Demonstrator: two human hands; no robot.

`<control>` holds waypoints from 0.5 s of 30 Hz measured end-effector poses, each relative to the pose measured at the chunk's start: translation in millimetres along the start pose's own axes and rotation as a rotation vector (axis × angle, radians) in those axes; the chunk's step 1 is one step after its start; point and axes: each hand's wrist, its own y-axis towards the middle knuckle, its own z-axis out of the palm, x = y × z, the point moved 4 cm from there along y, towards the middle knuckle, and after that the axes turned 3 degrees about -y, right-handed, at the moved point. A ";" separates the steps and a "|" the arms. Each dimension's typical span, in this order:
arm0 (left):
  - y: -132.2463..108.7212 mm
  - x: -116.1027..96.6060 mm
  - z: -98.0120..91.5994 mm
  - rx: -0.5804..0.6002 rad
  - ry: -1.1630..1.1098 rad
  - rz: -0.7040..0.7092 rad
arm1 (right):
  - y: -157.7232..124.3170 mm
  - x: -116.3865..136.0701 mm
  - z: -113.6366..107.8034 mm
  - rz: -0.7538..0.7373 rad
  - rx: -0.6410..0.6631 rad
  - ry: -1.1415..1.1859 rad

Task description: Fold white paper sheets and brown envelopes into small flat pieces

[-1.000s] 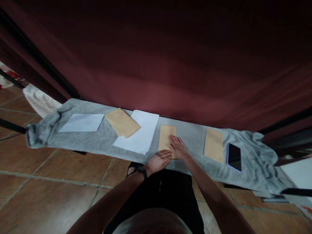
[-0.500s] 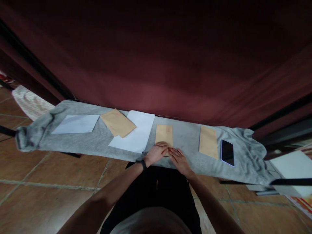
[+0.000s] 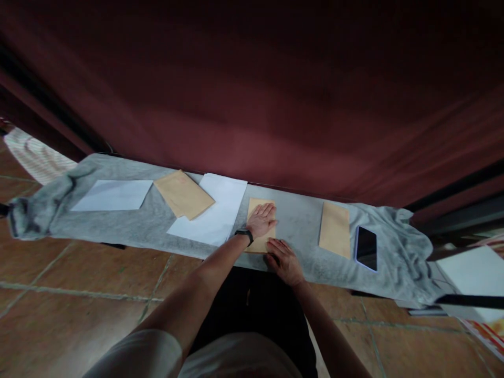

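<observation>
A brown paper envelope (image 3: 260, 244) lies on the grey cloth in front of me, its short edge towards my body. My left hand (image 3: 262, 219) rests flat on its upper part, fingers stretched out towards the far right; a dark band is on that wrist. At the envelope's near right corner, my right hand (image 3: 285, 261) lies palm down with its fingers extended and the thumb apart. Its fingertips touch the corner. Both hands partly cover the envelope.
Grey cloth (image 3: 297, 226) covers the narrow bench. To the left, brown envelopes (image 3: 184, 193) overlap white sheets (image 3: 224, 202), and a white paper (image 3: 112, 195) lies farther left. On the right are another brown envelope (image 3: 334, 229) and a phone (image 3: 366, 248). A dark red curtain (image 3: 252, 142) hangs behind.
My left hand has moved up from the envelope's near edge and now lies flat across its upper part. My right hand has shifted slightly down, staying by the near right corner.
</observation>
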 end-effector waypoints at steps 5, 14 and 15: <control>-18.0 -2.4 0.2 0.016 -0.056 0.104 | 0.3 -1.4 2.4 0.007 0.031 -0.018; -63.0 -14.8 -8.8 0.121 -0.105 0.121 | 0.1 -9.3 9.3 0.036 0.004 -0.030; -68.0 -16.1 -10.9 0.137 -0.114 0.122 | -0.1 -9.9 9.6 0.035 -0.001 -0.027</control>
